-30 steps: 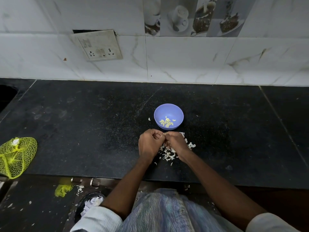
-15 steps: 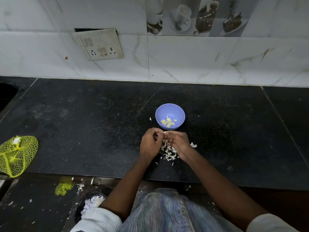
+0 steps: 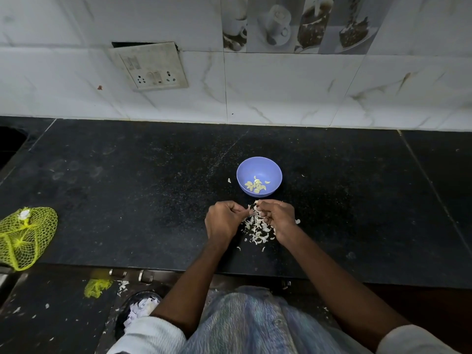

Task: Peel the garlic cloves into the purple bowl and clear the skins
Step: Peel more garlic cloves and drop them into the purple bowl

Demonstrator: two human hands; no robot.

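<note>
— The hands?
— Left hand (image 3: 222, 222) and right hand (image 3: 277, 217), fingers curled, pinch something small over white papery garlic skins (image 3: 256, 229), frame centre.
— The bowl?
— Round purple plastic bowl (image 3: 259, 167) just above, on the black stone counter (image 3: 132, 190).

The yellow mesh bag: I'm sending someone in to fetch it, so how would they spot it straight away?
Start at the black stone countertop under the white marble wall tiles and follow its front edge to the far left. The yellow mesh bag lies there, slumped flat, with a white tuft at its top. It is far from the purple bowl, and it is the only bright netted thing on the counter.
</note>
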